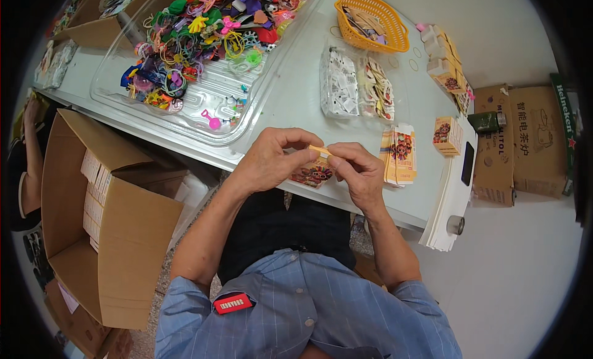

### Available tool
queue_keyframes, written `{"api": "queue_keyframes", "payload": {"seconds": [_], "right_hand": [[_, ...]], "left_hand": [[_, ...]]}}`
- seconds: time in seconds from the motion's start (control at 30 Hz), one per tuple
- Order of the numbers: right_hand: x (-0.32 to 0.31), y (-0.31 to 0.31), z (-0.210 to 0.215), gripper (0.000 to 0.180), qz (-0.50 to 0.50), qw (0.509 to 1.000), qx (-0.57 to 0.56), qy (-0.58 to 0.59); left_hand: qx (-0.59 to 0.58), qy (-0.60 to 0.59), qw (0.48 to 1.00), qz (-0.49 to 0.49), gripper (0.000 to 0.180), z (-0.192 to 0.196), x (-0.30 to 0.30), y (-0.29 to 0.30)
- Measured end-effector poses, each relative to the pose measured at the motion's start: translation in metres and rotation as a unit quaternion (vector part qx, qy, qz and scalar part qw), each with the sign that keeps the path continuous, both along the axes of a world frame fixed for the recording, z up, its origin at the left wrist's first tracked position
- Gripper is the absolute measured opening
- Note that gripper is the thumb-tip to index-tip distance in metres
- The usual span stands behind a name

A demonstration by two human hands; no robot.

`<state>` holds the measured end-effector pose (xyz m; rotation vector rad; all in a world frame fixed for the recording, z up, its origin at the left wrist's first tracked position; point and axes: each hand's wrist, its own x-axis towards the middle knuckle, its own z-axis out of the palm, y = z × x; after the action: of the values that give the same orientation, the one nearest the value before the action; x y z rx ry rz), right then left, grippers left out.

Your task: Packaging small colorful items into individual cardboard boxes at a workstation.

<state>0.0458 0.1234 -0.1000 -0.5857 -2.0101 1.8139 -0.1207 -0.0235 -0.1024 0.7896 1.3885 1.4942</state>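
Left hand (pixel 272 158) and right hand (pixel 359 173) hold a narrow pinch on the small printed carton (pixel 311 176), thumbs and fingers at its upper end. It should handle as light, thin card — stiff along the folds, easily creased on the panels — so grip is best taken at the edges. It sits between the hands, by the near edge of the worktop (pixel 287 99); contact with that surface cannot be confirmed.
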Motion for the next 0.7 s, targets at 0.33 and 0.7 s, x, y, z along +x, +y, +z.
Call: {"api": "queue_keyframes", "payload": {"seconds": [0.33,0.7], "right_hand": [[-0.002,-0.003,0.002,0.014,-0.013,1.000,-0.019,0.005],[0.003,0.002,-0.008,0.017,0.022,0.999,-0.025,0.031]], "left_hand": [[0.048,0.033,0.997,0.042,0.019,-0.012,0.006,0.002],[0.077,0.017,0.997,-0.005,0.021,-0.014,-0.002,-0.008]]}}
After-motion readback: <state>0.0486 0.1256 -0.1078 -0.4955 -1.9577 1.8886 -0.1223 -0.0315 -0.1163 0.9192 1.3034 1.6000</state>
